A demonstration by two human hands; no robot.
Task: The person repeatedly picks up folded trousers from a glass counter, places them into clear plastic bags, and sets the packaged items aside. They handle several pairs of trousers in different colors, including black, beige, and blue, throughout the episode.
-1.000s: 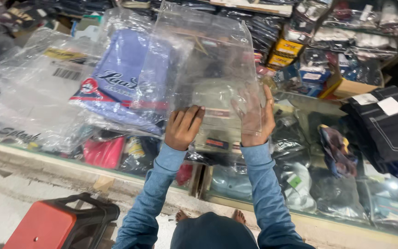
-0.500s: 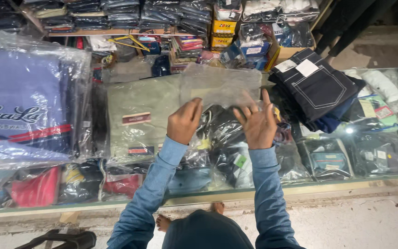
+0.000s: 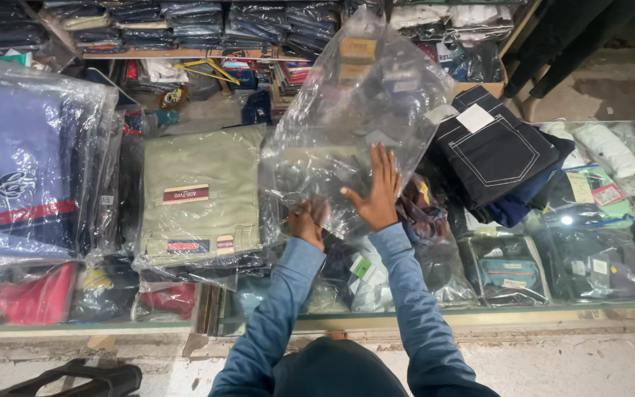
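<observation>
Now left hand (image 3: pixel 309 223) grips clear bag (image 3: pixel 361 110) on glass counter (image 3: pixel 479 317); right hand (image 3: pixel 378 192) flat

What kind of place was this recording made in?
Most likely a clothing shop: a glass counter with packed garments under it, shelves of bagged clothes behind, and folded olive trousers and dark jeans on top.

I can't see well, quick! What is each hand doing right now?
Left hand: fingers closed, pinching the lower edge of the clear plastic bag.
Right hand: open, fingers spread, pressed flat on the same bag.
</observation>
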